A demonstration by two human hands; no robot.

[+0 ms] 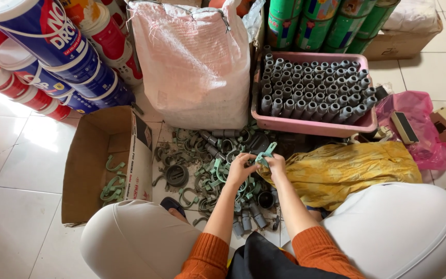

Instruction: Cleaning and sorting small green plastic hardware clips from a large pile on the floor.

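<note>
My left hand (pixel 240 168) and my right hand (pixel 276 164) meet over a heap of grey and green plastic pipe clamps (pixel 202 160) on the tiled floor. Both hands grip one pale green pipe clamp (pixel 265 154), which sticks up between the fingers. My orange sleeves and light trousers fill the lower part of the view. Several grey pipe fittings (pixel 249 217) lie close to my knees.
An open cardboard box (pixel 86 170) at the left holds several green clamps. A pink tray (pixel 311 126) of upright grey fittings stands behind, next to a white woven sack (pixel 194 62). Paint buckets (pixel 52 57) are stacked far left; a yellow bag (pixel 336 168) and pink bag (pixel 419 129) lie right.
</note>
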